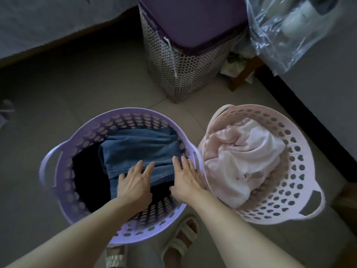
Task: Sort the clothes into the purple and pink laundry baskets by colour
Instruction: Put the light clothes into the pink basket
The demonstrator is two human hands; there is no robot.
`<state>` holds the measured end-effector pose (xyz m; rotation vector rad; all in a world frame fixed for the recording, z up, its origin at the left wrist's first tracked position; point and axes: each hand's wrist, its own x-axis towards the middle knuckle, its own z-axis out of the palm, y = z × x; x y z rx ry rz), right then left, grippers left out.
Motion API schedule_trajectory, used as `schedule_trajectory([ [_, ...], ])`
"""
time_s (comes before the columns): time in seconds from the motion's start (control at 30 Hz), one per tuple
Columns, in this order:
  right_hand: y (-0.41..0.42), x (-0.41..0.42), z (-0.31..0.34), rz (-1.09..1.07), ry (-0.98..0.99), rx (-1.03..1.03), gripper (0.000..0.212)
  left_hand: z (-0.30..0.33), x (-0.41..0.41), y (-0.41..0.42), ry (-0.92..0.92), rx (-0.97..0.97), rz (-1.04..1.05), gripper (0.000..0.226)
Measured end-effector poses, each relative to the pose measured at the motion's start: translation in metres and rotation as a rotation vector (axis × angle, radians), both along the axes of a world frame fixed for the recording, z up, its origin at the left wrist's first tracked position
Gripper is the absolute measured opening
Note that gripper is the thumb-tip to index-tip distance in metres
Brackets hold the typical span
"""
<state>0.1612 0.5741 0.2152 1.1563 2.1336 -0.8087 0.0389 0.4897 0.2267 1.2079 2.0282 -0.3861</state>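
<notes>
A purple laundry basket (58, 161) stands on the floor at the centre left. Inside it lie folded blue jeans (139, 149) on top of a dark garment (88, 176). My left hand (135, 182) lies flat on the near edge of the jeans with straight fingers. My right hand (187, 178) presses flat on the right side of the jeans, close to the basket's wall. To the right stands a pink laundry basket (297, 171) holding crumpled pale pink and white clothes (241, 157).
A tall woven hamper (179, 74) with a purple lid stands behind the baskets. A clear plastic bag (286, 33) hangs at the upper right above a wooden stool leg (243, 74). A grey bed edge (48, 26) fills the upper left. My sandalled feet (181, 238) stand below the baskets.
</notes>
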Motion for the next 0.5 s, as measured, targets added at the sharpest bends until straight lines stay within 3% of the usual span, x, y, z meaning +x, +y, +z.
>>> schedule_trajectory([
  [0.13,-0.028,-0.036,-0.016,0.025,-0.020,-0.132,0.095,-0.018,-0.036,-0.033,0.059,-0.087,-0.004,0.086],
  [0.23,-0.036,-0.064,-0.034,0.080,-0.025,-0.111,0.096,-0.039,-0.063,-0.047,0.108,-0.149,-0.010,0.088],
  [0.5,-0.055,-0.092,-0.089,0.171,-0.156,-0.122,0.097,-0.094,-0.089,-0.050,0.031,-0.218,-0.070,0.090],
])
